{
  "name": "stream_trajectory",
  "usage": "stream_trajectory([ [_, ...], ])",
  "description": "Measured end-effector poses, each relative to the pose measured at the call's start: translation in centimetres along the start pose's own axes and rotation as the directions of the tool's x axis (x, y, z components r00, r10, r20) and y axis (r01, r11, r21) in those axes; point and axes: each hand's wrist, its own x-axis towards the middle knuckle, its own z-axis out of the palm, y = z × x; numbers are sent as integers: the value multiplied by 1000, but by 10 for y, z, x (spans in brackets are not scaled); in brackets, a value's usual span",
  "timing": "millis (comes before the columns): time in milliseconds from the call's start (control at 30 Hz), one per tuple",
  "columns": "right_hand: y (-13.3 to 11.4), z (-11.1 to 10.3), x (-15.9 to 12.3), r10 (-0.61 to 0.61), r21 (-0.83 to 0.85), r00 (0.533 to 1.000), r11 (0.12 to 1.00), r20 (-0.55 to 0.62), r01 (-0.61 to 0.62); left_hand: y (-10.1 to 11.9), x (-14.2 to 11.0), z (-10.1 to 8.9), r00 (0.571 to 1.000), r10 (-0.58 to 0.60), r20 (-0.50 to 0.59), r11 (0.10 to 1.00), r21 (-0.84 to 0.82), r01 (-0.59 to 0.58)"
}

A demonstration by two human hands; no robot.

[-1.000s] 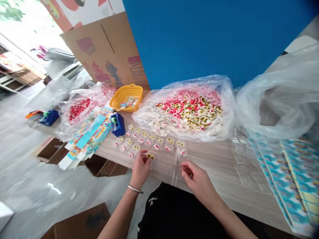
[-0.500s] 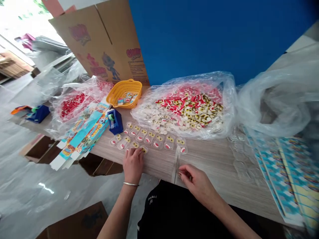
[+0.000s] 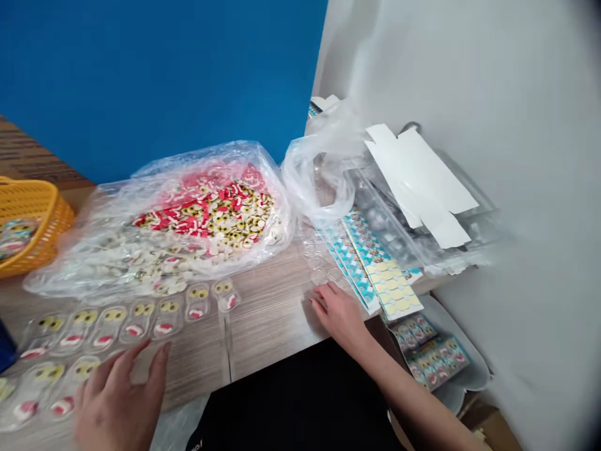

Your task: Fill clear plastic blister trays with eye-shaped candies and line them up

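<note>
My left hand (image 3: 122, 394) hovers low at the left, with thumb and fingers apart and nothing visible between them. Just beyond it lie two rows of small clear plastic blisters (image 3: 168, 315), each holding two yellow eye pieces and a red-and-white mouth piece. My right hand (image 3: 340, 316) is over the table's front edge, fingers loosely bent and apart. Clear plastic shells (image 3: 319, 260) without pieces lie just past its fingertips; whether it touches one I cannot tell. Behind the rows, an open clear bag (image 3: 117, 250) spills loose eye and mouth pieces (image 3: 235, 213).
A yellow basket (image 3: 59, 219) holding small packets stands at the left. Printed card sheets (image 3: 394, 288) lie right of my right hand. Behind them are a crumpled plastic bag (image 3: 300, 166) and a white unfolded carton (image 3: 417, 181). Filled packs (image 3: 439, 363) sit below the table edge.
The view has swung right. My right hand has moved right, toward the clear shells and card sheets. My left hand has come away from the blister it was touching and its fingers have spread.
</note>
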Motion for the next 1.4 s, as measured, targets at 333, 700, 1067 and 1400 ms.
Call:
stream_trajectory([
  [333, -31, 13, -9, -182, 132, 983, 974, -15, 182, 168, -32, 98, 632, -17, 775, 364, -584, 726],
  [700, -74, -24, 139, -352, 356, 936, 874, -1, 329, 141, 53, 88, 783, -157, 601, 293, -729, 618],
  [1067, -107, 41, 266, -390, 64, 897, 921, 210, 385, 132, 87, 96, 745, -204, 635, 150, -732, 664],
  [1400, -97, 25, 227, -238, 849, 914, 497, 330, -177, 133, 109, 99, 668, -168, 725, -120, -688, 716],
])
